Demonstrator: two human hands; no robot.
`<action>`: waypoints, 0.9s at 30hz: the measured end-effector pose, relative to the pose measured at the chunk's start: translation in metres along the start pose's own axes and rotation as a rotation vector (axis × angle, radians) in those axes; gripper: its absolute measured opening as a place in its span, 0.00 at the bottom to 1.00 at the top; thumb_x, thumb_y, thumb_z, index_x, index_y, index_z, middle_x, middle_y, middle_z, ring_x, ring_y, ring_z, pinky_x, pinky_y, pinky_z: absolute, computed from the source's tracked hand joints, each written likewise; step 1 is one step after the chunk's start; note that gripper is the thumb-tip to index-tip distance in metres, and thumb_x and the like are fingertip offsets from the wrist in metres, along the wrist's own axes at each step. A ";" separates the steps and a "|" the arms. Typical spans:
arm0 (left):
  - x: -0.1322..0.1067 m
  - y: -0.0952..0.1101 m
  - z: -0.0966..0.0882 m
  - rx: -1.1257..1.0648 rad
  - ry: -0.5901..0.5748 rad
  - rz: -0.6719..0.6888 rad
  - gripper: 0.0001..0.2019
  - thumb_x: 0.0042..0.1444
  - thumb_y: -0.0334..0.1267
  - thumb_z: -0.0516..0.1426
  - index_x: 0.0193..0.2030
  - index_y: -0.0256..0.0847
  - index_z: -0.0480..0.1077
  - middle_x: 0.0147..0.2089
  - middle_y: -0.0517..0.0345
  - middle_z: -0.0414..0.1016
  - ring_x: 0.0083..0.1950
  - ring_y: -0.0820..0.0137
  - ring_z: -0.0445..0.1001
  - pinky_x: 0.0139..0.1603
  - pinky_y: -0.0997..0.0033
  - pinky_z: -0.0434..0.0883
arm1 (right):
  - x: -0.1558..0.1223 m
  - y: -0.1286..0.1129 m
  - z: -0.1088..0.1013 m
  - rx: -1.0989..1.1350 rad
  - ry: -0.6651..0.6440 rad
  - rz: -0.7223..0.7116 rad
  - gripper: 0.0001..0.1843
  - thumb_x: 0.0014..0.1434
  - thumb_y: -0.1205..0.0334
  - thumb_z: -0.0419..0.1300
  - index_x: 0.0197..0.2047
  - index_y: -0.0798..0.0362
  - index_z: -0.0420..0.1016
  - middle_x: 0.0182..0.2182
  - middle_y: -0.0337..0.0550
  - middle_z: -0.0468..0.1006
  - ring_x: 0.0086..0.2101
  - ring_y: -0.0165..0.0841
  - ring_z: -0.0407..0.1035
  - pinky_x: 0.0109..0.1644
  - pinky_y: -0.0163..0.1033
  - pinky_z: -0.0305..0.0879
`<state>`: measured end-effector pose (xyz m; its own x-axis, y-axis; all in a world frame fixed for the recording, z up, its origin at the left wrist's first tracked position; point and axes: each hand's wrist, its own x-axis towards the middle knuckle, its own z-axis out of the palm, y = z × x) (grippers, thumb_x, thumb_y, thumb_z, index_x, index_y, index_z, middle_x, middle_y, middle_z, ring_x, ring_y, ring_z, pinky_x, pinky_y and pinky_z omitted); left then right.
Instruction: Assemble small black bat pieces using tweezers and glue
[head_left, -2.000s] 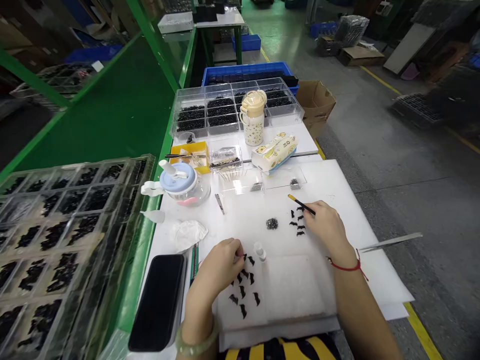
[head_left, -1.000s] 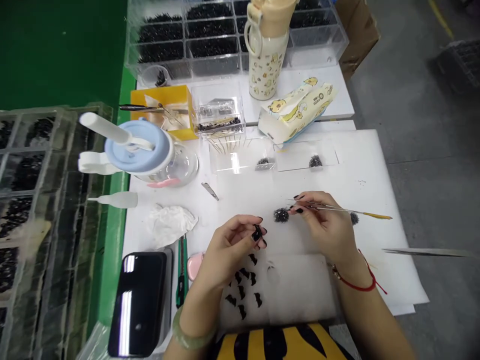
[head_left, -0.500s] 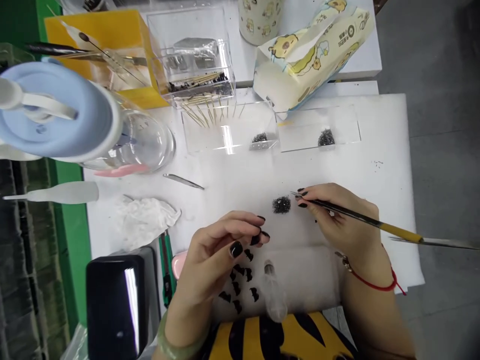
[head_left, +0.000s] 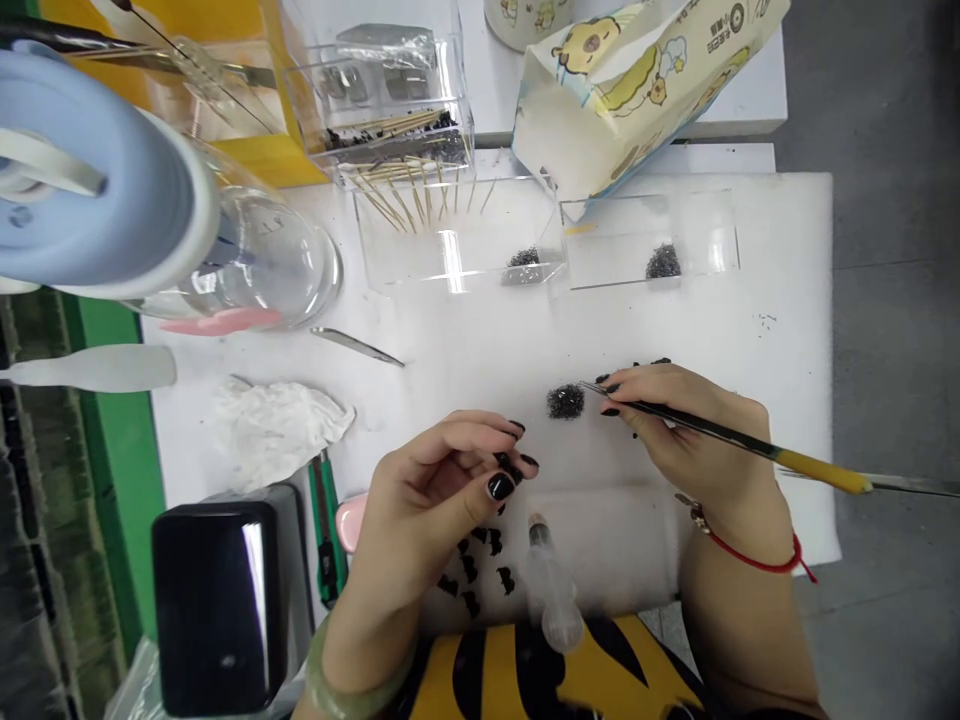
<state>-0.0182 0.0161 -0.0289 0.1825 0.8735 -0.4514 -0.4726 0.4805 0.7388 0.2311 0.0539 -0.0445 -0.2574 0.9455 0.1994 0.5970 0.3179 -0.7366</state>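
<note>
My right hand (head_left: 694, 420) is closed around long black-and-yellow tweezers (head_left: 720, 430). Their fine metal tips are at the right edge of a small heap of tiny black bits (head_left: 565, 402) on the white work surface. To the left, my left hand (head_left: 442, 500) pinches a small black piece (head_left: 508, 465) between thumb and fingers, partly hidden by them. Several small black bat-like pieces (head_left: 469, 568) lie below that hand. A clear dropper-like bottle (head_left: 555, 600) is near my body, between my forearms.
Two clear trays (head_left: 652, 240) hold dark bits, one also toothpicks. A tissue pack (head_left: 637, 90), a blue-lidded bottle (head_left: 112, 180), metal tweezers (head_left: 358, 346), crumpled tissue (head_left: 281, 430), a green cutter (head_left: 327, 530) and a black box (head_left: 217, 610) surround the work area.
My left thumb has moved in towards the fingertips, onto the small black piece. The camera view has shifted slightly. The tweezers' tips stay beside the black heap.
</note>
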 end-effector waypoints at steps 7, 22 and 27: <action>0.001 0.000 0.002 -0.046 0.035 -0.060 0.06 0.62 0.31 0.68 0.41 0.49 0.84 0.40 0.62 0.85 0.37 0.74 0.85 0.42 0.79 0.81 | -0.002 0.002 -0.001 0.037 -0.010 -0.004 0.10 0.65 0.71 0.66 0.40 0.45 0.81 0.38 0.37 0.87 0.40 0.35 0.83 0.44 0.40 0.83; 0.002 -0.007 0.005 0.133 0.110 -0.086 0.11 0.59 0.27 0.68 0.43 0.48 0.85 0.36 0.61 0.85 0.40 0.69 0.87 0.45 0.76 0.83 | -0.001 -0.031 0.004 0.572 0.000 0.223 0.07 0.65 0.68 0.67 0.41 0.44 0.79 0.34 0.38 0.82 0.37 0.39 0.84 0.38 0.44 0.85; 0.001 -0.005 0.008 0.146 0.067 -0.127 0.11 0.59 0.27 0.68 0.43 0.49 0.85 0.35 0.62 0.86 0.41 0.69 0.87 0.44 0.78 0.83 | -0.002 -0.044 0.018 0.754 0.005 0.299 0.07 0.66 0.69 0.66 0.43 0.46 0.76 0.34 0.37 0.77 0.38 0.35 0.83 0.38 0.39 0.82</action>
<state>-0.0083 0.0148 -0.0288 0.1725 0.8002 -0.5744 -0.3183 0.5971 0.7363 0.1919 0.0372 -0.0243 -0.1638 0.9838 -0.0729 -0.0328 -0.0793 -0.9963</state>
